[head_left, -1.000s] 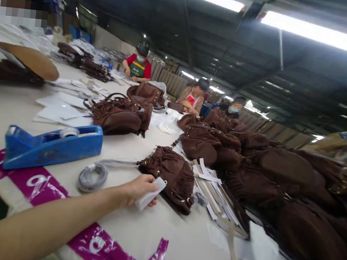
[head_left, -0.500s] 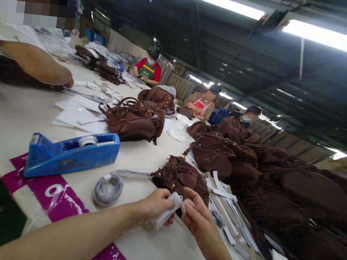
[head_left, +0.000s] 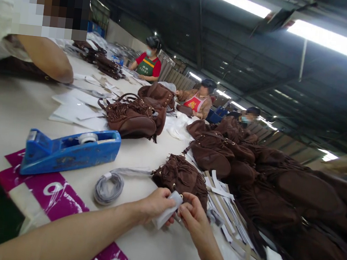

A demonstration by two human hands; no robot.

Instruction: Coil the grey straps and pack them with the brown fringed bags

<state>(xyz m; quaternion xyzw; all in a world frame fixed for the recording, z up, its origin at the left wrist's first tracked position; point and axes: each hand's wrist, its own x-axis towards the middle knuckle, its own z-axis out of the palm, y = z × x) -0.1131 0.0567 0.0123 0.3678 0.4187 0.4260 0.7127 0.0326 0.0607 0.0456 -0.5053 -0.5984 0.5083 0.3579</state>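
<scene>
My left hand is closed around a piece of white translucent wrapping sheet, thumb on top. A small gold metal fitting shows at the upper end of the sheet. My right hand meets it there, thumb and forefinger pinched together beside the fitting; what lies between those fingertips is hidden. Just beyond both hands lies a small dark brown fringed bag on the table. From its left side a strap in grey wrapping runs to a neat coil.
A blue tape dispenser stands at left on purple printed plastic. Brown fringed bags sit behind, with a large heap at right. Paper strips lie beside my right hand. Co-workers are around the table, one close at left.
My right hand's raised forefinger has bent down into a pinch at the sheet's end. The left hand keeps its hold. The co-worker at left has leaned further into view.
</scene>
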